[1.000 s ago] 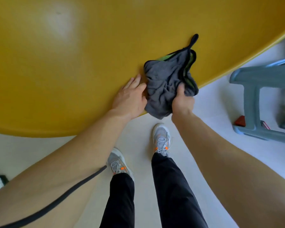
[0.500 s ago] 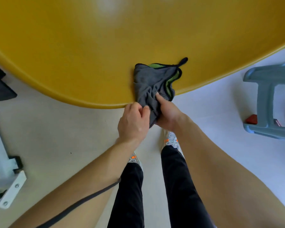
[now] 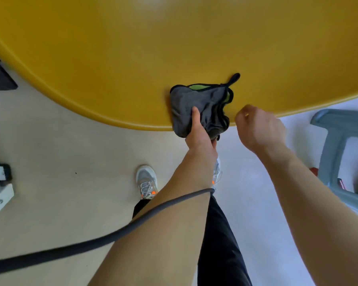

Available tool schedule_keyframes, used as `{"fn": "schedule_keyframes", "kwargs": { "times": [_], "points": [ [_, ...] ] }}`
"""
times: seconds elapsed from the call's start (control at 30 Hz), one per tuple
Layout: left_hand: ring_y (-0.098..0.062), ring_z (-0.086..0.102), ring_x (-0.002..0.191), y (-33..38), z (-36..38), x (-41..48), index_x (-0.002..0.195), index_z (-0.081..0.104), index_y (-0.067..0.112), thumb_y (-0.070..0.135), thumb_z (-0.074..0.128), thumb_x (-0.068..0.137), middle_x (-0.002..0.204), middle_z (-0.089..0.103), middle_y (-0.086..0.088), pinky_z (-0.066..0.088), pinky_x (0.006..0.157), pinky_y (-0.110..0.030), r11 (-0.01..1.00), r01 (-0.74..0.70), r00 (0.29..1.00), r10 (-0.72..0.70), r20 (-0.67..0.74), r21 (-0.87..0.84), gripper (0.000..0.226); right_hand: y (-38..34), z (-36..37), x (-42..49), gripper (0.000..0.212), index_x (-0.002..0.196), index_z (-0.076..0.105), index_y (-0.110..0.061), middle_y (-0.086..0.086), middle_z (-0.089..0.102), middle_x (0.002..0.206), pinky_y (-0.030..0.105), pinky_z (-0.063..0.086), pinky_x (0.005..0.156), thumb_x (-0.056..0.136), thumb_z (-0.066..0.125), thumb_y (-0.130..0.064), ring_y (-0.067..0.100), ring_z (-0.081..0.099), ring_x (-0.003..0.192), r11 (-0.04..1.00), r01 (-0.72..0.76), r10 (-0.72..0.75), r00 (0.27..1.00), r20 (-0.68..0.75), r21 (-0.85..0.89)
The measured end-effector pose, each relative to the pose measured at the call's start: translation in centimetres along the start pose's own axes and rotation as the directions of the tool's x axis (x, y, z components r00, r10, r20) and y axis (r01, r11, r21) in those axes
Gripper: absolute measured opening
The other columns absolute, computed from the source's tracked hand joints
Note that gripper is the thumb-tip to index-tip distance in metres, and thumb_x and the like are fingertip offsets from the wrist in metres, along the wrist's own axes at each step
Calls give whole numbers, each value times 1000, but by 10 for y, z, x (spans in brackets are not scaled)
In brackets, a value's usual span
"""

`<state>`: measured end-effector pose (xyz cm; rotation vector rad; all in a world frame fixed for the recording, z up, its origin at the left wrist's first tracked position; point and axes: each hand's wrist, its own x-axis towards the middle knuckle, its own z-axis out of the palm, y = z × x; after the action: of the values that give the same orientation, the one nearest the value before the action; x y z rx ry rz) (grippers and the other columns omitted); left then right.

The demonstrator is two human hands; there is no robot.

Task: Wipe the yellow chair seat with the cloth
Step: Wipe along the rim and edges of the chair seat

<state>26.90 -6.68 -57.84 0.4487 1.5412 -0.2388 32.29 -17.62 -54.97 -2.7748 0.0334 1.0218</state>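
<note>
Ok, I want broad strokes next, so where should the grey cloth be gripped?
Grip the bunched near end of the grey cloth that hangs over the front edge of the yellow seat, coming from the person's side, roughly as the left hand does now. The far part lies flatter, ready to wipe. The right hand is off it.

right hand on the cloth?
No. The right hand is loosely curled beside the cloth, clear of it; only the left hand grips it.
</note>
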Motion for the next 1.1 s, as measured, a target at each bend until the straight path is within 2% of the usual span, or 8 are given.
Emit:
{"fn": "schedule_keyframes", "kwargs": {
  "times": [0.07,0.13,0.3,0.43,0.7,0.8,0.97,1.1],
  "points": [
    [-23,70,95,-4,2,4,116,60,18,57,81,70,106,71,-2,58,85,-36,999,-44,998,44,-50,4,64,11,17,8,49,143,48,-17,16,45,148,50,42,98,94,47,-24,41,43,127,972,199,-214,969,-121,-126],
    [-23,69,90,-1,-2,7,109,58,18,45,83,74,103,69,-3,59,76,-35,997,-64,995,67,-78,42,51,20,36,12,63,156,29,-13,15,23,164,54,28,116,97,42,-30,40,25,146,939,303,-316,947,-60,-165],
    [-28,69,92,36,-40,13,84,57,19,41,88,66,100,69,-3,60,82,-43,950,-207,917,272,-293,234,42,19,66,9,71,160,15,-10,11,6,169,55,6,122,101,18,-48,35,6,155,946,263,-272,962,-21,-188],
    [-26,67,90,59,-53,5,109,64,17,51,83,70,103,67,-1,58,85,-40,930,-345,814,365,-451,129,56,8,67,9,70,161,9,-10,11,-2,169,55,0,123,105,17,-51,35,-2,155,966,212,-216,976,-15,-149],
    [-26,70,102,-22,16,19,117,65,16,55,96,40,118,72,-5,54,95,-44,997,-81,997,81,5,4,92,11,55,11,75,161,2,-13,7,-11,169,49,-2,124,96,37,-23,30,-10,155,966,219,-212,975,66,-136],
    [-26,70,101,2,-10,22,99,64,17,30,89,68,117,72,-6,56,92,-44,976,-219,974,219,-61,6,42,9,49,9,74,161,3,-13,7,-9,169,49,1,125,97,38,-25,31,-7,155,963,217,-208,975,75,-160],
    [-28,71,88,94,-86,-17,106,62,13,31,91,67,101,70,-4,61,79,-47,895,-431,835,443,-326,112,52,-33,50,-4,74,159,9,-5,15,1,168,53,9,123,97,38,-33,38,3,154,981,76,-64,995,72,-178],
    [-28,69,98,148,-111,-28,105,58,16,29,88,72,111,69,-6,59,86,-48,838,-540,774,533,-342,85,46,-87,54,-27,73,158,18,-10,11,20,164,52,21,120,94,47,-32,36,22,148,951,299,-285,946,153,-79]
  ]
}}
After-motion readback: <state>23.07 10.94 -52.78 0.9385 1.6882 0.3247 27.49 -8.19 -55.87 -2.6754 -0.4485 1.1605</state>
